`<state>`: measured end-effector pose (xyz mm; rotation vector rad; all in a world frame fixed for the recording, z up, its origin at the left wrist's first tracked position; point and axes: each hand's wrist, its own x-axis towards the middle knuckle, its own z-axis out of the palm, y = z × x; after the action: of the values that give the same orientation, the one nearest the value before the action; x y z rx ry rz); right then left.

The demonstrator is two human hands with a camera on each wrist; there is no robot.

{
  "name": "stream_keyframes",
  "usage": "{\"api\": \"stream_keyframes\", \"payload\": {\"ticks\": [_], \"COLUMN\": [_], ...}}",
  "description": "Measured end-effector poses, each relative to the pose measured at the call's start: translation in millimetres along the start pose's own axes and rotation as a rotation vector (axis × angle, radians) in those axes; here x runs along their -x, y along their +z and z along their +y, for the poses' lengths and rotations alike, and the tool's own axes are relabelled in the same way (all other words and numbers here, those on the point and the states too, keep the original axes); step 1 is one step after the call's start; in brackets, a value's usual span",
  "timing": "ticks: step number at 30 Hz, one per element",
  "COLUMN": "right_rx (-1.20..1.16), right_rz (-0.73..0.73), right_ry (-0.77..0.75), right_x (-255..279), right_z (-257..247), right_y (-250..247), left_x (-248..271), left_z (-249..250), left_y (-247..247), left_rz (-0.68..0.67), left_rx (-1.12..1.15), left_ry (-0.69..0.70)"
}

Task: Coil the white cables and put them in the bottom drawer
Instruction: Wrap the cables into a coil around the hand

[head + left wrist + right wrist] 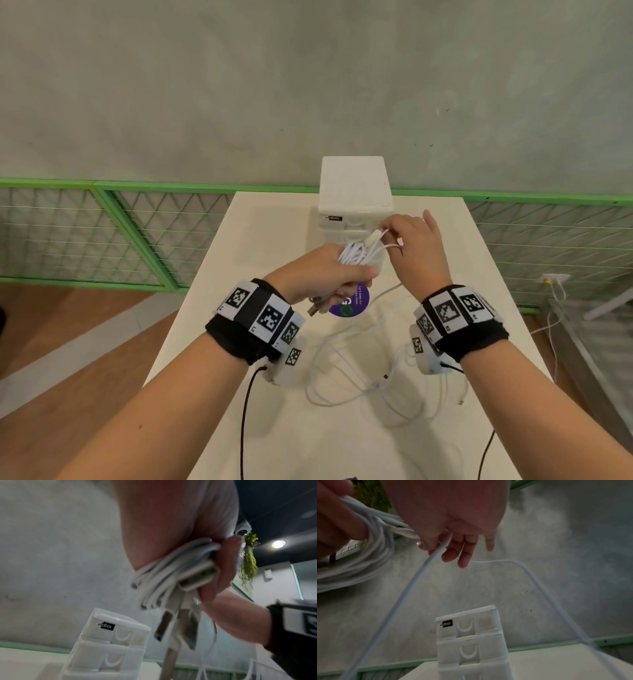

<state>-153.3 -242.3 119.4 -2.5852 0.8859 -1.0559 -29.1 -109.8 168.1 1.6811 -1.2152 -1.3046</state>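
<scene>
A: Cables first. Where are they?

B: Most of the white cables are wound into a bundle (356,255) that the left hand (318,270) grips, fingers curled round the loops, held up above the table (267,240) in front of the drawer box (354,192). From the left wrist view, several flat metal plugs (181,626) hang down out of the bottom of that fist.

A: And the right hand?

B: The right hand (419,246) is just beside the left, a little farther back, and pinches one strand (412,586) between thumb and first fingers. A white connector (375,236) sticks out near its fingertips. The other fingers are loosely spread. From the pinch the strand drops toward the table in a wide arc.

A: Anything still lying loose?

B: Yes, slack cable (359,387) lies in open loops on the table below the wrists. A round purple sticker (349,303) sits on the table just under the left fist.

A: The drawers?

B: The box is white, stands upright at the far edge of the table, and shows stacked drawers with curved handles. The top two are closed. The bottom drawer is hidden behind the hands in the head view and cut off at the frame edge in the wrist views, so I cannot tell how it stands.
</scene>
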Motion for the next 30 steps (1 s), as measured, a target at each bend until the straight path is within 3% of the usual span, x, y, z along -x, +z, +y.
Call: {"api": "stream_keyframes", "payload": {"ticks": [3, 6, 9, 13, 16, 20, 26, 30], "right_rx": [0.007, 0.129, 0.280, 0.278, 0.249, 0.123, -0.030, -0.013], "right_rz": [0.020, 0.070, 0.133, 0.192, 0.080, -0.088, -0.264, -0.334], "right_ry": [-0.121, -0.249, -0.267, -0.254, -0.195, -0.129, -0.090, -0.082], "right_x": [-6, -11, -13, -10, -8, 11, 34, 58], "right_z": [10, 15, 17, 11, 4, 6, -17, -23], "right_y": [-1, -5, -8, -7, -3, 15, 35, 48], "left_x": [2, 3, 4, 7, 12, 15, 9, 8], "left_z": [-7, -11, -16, -16, -14, -13, -13, -5], "left_y": [5, 3, 2, 2, 2, 1, 2, -4], "left_rz": [-0.076, -0.056, -0.054, -0.113, -0.184, -0.214, -0.122, 0.003], "left_rx": [-0.005, -0.017, -0.083, -0.010, 0.102, 0.448, 0.641, 0.734], "left_ry": [-0.027, -0.067, -0.103, -0.086, -0.001, 0.168, 0.310, 0.410]}}
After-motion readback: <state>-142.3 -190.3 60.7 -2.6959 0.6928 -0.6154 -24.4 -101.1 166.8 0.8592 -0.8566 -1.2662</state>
